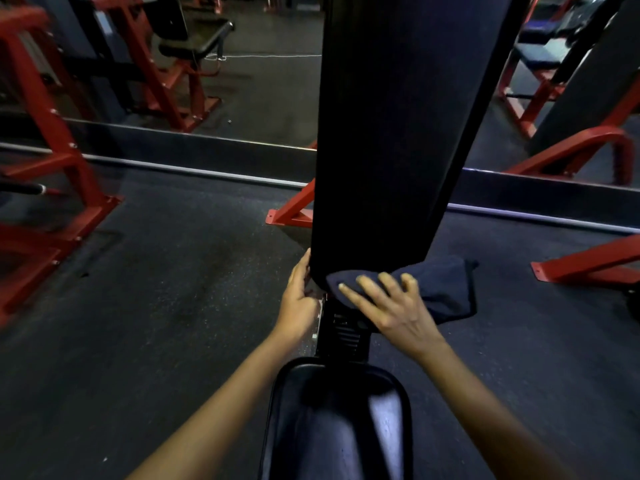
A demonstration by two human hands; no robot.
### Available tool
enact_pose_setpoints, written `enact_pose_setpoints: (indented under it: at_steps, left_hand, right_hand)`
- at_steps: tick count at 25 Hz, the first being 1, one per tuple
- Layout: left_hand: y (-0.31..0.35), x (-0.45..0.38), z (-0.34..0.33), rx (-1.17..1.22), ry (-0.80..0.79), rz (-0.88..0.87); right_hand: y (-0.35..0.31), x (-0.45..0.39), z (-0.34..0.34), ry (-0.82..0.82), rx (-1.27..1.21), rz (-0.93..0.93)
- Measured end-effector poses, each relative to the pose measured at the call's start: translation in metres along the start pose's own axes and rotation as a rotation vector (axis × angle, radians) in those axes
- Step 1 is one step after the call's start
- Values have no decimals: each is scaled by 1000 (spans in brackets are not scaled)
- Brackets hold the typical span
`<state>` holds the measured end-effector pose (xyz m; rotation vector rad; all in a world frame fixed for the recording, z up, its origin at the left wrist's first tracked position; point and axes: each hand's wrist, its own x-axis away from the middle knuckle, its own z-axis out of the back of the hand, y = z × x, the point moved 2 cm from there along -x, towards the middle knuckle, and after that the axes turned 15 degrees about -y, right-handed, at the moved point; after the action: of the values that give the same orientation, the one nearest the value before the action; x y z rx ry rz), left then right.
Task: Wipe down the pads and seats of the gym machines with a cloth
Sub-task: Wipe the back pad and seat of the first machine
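I see my right hand (391, 306), fingers spread, pressing the dark cloth (440, 289) against the back pad's (398, 133) bottom edge; my left hand (299, 299) grips that pad's lower left corner.

2 hands (346, 306), 1 cloth (440, 289), 2 pads (398, 133)
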<state>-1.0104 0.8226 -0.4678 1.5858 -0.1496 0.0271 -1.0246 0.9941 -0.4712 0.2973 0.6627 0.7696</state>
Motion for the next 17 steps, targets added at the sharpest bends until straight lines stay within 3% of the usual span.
enact_pose_setpoints:
  at_steps: [3, 5, 8, 11, 13, 15, 17]
  left_hand:
    - [8, 2, 2, -2, -38, 31]
    - [13, 5, 0, 39, -38, 43]
    - [19, 7, -6, 92, 1, 22]
    - [20, 9, -8, 88, -8, 8]
    - [16, 11, -3, -38, -91, -13]
    - [13, 12, 1, -334, -194, -15]
    - [14, 12, 0, -588, -201, -6]
  right_hand:
    - [28, -2, 20, 136, -67, -320]
    - [41, -32, 38, 244, -105, -423]
    - [35, -79, 49, 249, -94, -366]
    - [16, -61, 32, 105, 37, -115]
    - [28, -33, 29, 51, 44, -87]
    - [47, -29, 40, 98, -43, -268]
    - [59, -48, 53, 189, -139, -459]
